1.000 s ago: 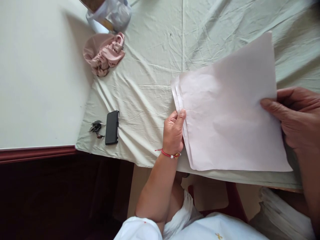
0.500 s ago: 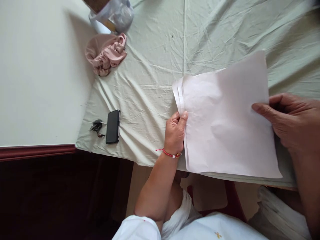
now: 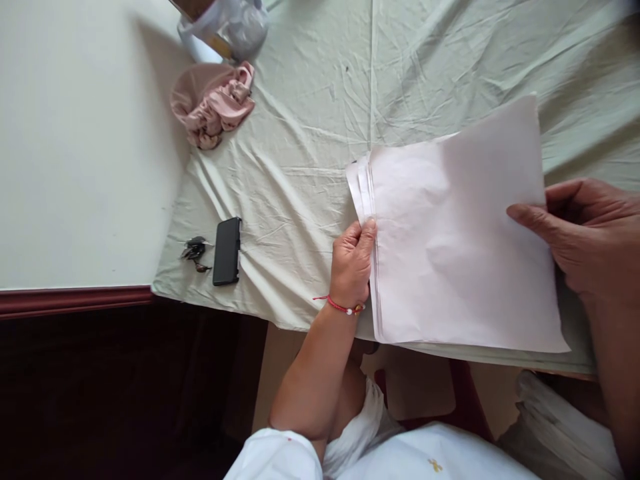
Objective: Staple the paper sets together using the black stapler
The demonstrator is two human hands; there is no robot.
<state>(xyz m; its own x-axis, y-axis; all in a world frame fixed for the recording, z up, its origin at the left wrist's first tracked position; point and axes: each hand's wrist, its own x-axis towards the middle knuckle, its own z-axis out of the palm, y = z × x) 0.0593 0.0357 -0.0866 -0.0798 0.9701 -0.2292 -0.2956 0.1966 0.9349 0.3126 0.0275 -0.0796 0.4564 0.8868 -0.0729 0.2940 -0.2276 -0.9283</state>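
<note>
A stack of several pale pink paper sheets (image 3: 450, 240) lies near the front edge of a table covered with a wrinkled pale green cloth (image 3: 310, 120). My left hand (image 3: 351, 265), with a red bracelet at the wrist, pinches the stack's left edge between thumb and fingers. My right hand (image 3: 585, 233) grips the right edge, thumb lying on top of the uppermost sheet. The top sheet's far right corner is raised off the cloth.
A black phone (image 3: 227, 251) and a small dark bunch of keys (image 3: 194, 251) lie at the cloth's left front corner. A pink crumpled cloth (image 3: 213, 103) and a clear plastic bag (image 3: 230, 23) sit at the back left. A white wall (image 3: 75, 133) borders the left.
The sheets have been drawn together: the offset left edges are more closely aligned. My right hand slid left along the stack, then back slightly. My left hand stayed at the left edge.
</note>
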